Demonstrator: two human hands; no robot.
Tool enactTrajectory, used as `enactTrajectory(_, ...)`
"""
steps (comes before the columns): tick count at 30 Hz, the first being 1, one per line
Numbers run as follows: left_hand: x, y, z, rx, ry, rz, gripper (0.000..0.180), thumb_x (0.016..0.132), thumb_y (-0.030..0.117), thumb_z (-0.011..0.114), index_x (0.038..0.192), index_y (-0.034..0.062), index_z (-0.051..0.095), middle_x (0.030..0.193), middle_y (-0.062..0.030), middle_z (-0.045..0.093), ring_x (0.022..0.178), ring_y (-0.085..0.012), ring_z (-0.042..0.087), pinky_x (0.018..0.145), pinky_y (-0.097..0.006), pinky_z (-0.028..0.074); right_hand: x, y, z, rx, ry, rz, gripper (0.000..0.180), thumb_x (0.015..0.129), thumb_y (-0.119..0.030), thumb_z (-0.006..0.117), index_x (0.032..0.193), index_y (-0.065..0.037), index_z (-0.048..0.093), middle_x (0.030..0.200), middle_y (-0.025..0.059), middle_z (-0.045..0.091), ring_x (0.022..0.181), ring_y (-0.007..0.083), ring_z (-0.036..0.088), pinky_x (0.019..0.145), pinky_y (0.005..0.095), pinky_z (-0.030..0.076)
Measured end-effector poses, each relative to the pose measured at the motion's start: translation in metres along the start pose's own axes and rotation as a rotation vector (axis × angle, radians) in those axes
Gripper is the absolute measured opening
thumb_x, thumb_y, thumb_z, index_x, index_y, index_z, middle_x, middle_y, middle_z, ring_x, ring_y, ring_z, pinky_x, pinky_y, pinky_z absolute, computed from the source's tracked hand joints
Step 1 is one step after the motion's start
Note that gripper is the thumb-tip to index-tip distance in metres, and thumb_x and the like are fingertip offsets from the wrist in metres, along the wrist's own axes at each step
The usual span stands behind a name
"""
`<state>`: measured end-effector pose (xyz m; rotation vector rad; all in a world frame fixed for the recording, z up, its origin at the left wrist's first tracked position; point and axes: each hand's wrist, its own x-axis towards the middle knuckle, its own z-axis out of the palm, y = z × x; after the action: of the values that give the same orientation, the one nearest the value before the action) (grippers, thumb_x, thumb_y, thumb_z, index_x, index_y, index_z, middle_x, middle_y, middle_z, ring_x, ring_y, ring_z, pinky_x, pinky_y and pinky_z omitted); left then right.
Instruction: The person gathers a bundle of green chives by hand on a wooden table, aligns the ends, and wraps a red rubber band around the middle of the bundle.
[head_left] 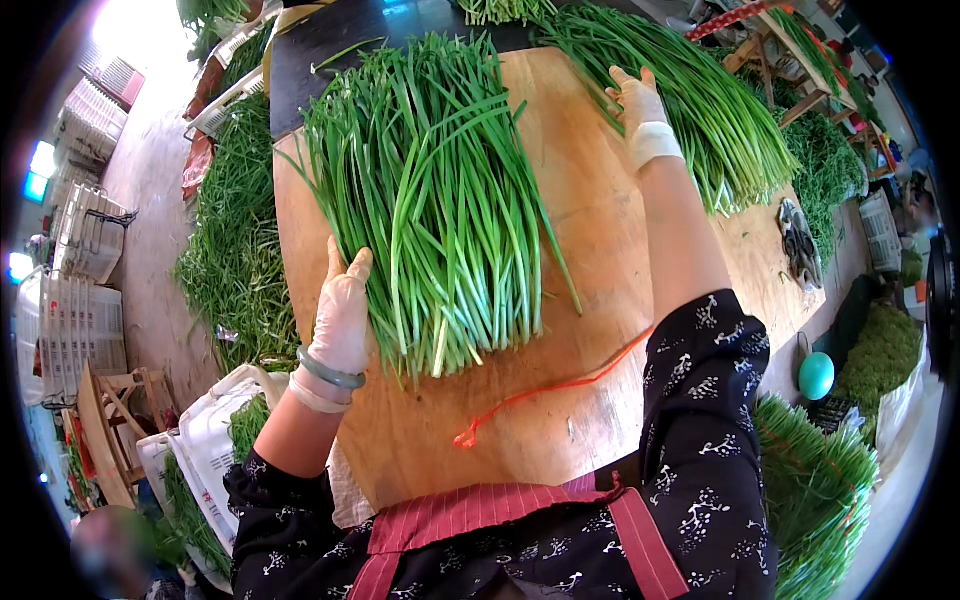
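the left hand [342, 310], in a thin pale glove, lies flat and open-fingered against the left side of a fanned bundle of long green chives [440, 200] on the smooth wooden board [590, 220]. the right hand [640, 105], also spread, reaches a second heap [700, 110] at the board's far right edge. a thin orange string [545, 385] lies near the front edge. white crates [215, 435] at lower left seem to hold more greens.

The chive bundle [440, 200] lies on the wooden table [600, 230]. Left of the bundle is the left hand [342, 315]; right, the right hand [640, 110]; nearer the person, a string [545, 387].
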<state>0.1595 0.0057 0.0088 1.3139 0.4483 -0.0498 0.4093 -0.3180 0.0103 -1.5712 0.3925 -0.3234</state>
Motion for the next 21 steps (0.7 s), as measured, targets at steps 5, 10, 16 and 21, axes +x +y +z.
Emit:
enactTrajectory(5, 0.001, 0.024, -0.008, 0.090, -0.176, -0.071, 0.044, 0.091, 0.013, 0.045, 0.134, 0.0068, 0.039, 0.117, -0.0048, 0.055, 0.102, -0.0143, 0.053, 0.087, -0.029, 0.044, -0.051, -0.013, -0.018, -0.304, -0.525, 0.271, 0.050, 0.087, -0.039, 0.055, 0.127, -0.010, 0.046, 0.107, 0.0062, 0.059, 0.090, 0.0172, 0.058, 0.076, 0.0334, 0.047)
enactTrajectory(10, 0.032, 0.017, -0.031, 0.228, -0.332, 0.022, 0.049, 0.088, 0.006, 0.045, 0.136, 0.0047, 0.035, 0.119, -0.0051, 0.054, 0.103, -0.0137, 0.053, 0.089, -0.027, 0.042, -0.080, 0.033, -0.019, -0.422, -0.706, -0.009, 0.070, 0.080, -0.052, 0.061, 0.130, -0.006, 0.042, 0.124, 0.0102, 0.052, 0.106, 0.0222, 0.053, 0.088, 0.0344, 0.045)
enactTrajectory(16, 0.018, 0.029, -0.026, 0.404, -0.134, -0.041, 0.061, 0.085, 0.002, 0.046, 0.141, -0.0016, 0.021, 0.124, -0.0092, 0.050, 0.105, -0.0147, 0.049, 0.094, -0.026, 0.036, -0.191, -0.009, 0.014, -0.698, -0.720, -0.283, 0.093, 0.076, -0.059, 0.061, 0.139, -0.003, 0.022, 0.134, 0.0274, 0.038, 0.117, 0.0391, 0.046, 0.097, 0.0392, 0.038)
enactTrajectory(21, 0.002, 0.047, -0.033, 0.311, -0.222, -0.193, 0.041, 0.088, 0.008, 0.046, 0.128, 0.0004, 0.039, 0.102, -0.0063, 0.057, 0.082, -0.0157, 0.055, 0.078, -0.031, 0.045, -0.255, -0.056, 0.025, -0.666, -0.586, -1.013, 0.055, 0.076, -0.038, 0.066, 0.123, -0.014, 0.049, 0.110, 0.0138, 0.059, 0.096, 0.0298, 0.058, 0.077, 0.0426, 0.047)
